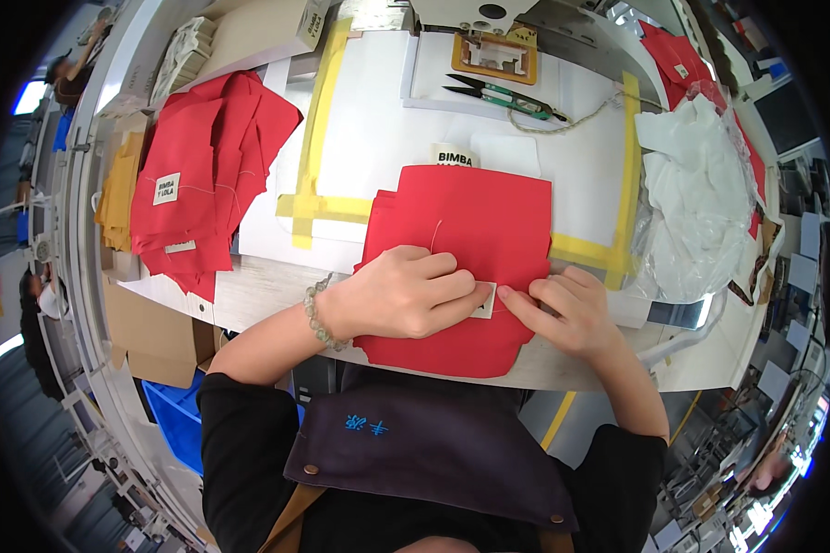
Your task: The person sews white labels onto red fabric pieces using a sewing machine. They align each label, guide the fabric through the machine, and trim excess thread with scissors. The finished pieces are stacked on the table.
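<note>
A stack of red fabric pieces [475, 207] lies on the table right in front of me. On the top piece is a small white label [482, 302] with dark print. My left hand [406, 293], wearing a bead bracelet, is closed, its fingers curled and its fingertips at the label's left side. From the right, my right hand [570, 311] is closed too, its fingertips meeting the label's right edge. A loose thread [436, 235] lies on the red fabric above my left hand. Another printed label [455, 156] shows just beyond the stack's far edge.
Black-bladed thread snips [500, 96] lie near a yellow metal frame [495, 60] under the sewing machine [475, 11]. Yellow tape [315, 138] borders the white work area. More labelled red pieces [214, 175] are piled left; white cloth in plastic [692, 194] sits right.
</note>
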The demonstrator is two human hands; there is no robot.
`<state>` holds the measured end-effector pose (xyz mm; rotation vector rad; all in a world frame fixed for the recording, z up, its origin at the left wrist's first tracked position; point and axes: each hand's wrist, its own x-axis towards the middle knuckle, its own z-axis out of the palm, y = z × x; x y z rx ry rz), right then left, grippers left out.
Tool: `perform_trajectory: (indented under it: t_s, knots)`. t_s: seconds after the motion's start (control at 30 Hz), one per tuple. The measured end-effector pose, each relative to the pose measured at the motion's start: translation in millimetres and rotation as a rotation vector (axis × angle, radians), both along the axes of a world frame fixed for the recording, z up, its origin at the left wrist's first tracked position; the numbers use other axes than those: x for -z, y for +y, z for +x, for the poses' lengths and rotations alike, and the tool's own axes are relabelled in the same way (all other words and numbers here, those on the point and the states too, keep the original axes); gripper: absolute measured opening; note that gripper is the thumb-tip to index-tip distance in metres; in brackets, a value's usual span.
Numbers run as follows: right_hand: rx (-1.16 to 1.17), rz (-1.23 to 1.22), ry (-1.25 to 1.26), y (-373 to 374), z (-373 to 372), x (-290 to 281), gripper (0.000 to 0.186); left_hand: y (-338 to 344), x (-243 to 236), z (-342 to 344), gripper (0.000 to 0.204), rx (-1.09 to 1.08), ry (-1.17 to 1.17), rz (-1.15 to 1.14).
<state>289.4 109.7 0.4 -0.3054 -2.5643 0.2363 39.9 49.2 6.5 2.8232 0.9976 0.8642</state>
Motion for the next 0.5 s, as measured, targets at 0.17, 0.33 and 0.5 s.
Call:
perform_trajectory:
  t_s: [0.17,0.33,0.5]
  knots:
    - [-0.016,-0.007,0.004,4.4,0.3,1.6,0.035,1.6,-0.9,-0.5,0.031,0.011,0.019,-0.010]
    - [-0.042,0.026,-0.023,8.8,1.7,1.2,0.034,1.4,1.2,-0.1,0.032,0.006,0.010,-0.005]
    - [-0.057,0.058,-0.009,10.7,0.5,3.2,0.031,1.4,0.7,-0.2,0.032,0.008,0.021,0.000]
